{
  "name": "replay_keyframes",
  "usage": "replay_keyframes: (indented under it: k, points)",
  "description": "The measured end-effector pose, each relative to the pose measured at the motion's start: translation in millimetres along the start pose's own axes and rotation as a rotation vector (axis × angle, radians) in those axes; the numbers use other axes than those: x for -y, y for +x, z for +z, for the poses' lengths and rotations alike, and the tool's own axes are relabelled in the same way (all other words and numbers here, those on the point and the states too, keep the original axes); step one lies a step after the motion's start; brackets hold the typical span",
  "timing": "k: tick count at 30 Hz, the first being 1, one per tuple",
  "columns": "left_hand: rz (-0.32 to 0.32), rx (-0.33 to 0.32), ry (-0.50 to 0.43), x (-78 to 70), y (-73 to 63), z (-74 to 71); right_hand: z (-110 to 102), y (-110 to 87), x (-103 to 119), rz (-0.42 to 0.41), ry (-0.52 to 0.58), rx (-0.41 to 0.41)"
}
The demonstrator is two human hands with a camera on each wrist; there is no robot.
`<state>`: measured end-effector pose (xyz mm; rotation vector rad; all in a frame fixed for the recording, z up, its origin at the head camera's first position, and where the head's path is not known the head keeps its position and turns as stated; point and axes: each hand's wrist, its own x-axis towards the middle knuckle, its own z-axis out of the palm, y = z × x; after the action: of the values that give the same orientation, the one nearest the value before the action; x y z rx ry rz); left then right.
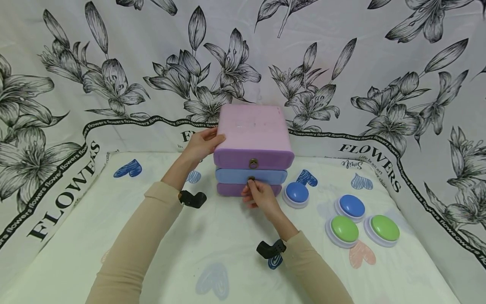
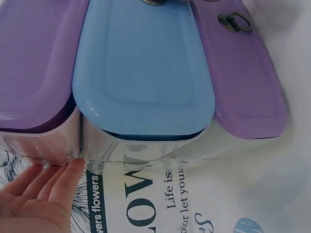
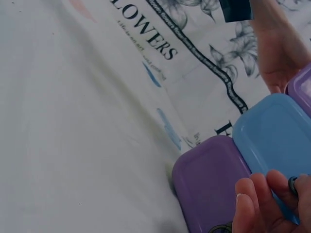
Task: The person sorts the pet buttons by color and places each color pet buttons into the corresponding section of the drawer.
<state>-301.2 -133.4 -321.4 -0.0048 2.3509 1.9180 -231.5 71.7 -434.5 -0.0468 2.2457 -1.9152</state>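
A small drawer box with a pink top (image 1: pixel 254 126) stands on the cloth. Its fronts are a purple upper drawer (image 1: pixel 231 159), a blue middle drawer (image 1: pixel 229 176) and a purple lower drawer (image 1: pixel 225 190). My left hand (image 1: pixel 202 145) steadies the box's left side near the top, its fingers extended against the wall in the left wrist view. With thumb and finger, my right hand (image 1: pixel 263 198) pinches the ring pull (image 3: pixel 292 185) of the blue drawer. Narrow dark gaps show behind the edges of the blue and upper purple fronts (image 2: pixel 39 63).
Right of the box sits a blue push button (image 1: pixel 297 193). Farther right are another blue button (image 1: pixel 352 205) and two green buttons (image 1: pixel 344 229) (image 1: pixel 385 228), all on white bases. A flower-printed cloth (image 1: pixel 315 84) rises behind the box.
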Motion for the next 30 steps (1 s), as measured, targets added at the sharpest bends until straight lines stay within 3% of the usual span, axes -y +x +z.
replay_keyframes:
  k: [12,19,26,30]
  points:
    - [-0.008,-0.005,0.001,-2.2,-0.5,-1.0,-1.0,-9.5,4.9,0.024,-0.021,0.047]
    - [-0.018,-0.004,-0.003,-2.3,0.1,-0.6,-2.1,-32.8,30.3,-0.017,-0.064,0.073]
    - [-0.022,-0.008,0.018,-1.9,-0.3,0.0,-5.6,-21.3,3.3,0.004,-0.08,0.076]
    - [-0.017,-0.003,0.008,-1.3,-0.3,0.0,-7.8,-26.1,3.9,0.006,-0.089,0.102]
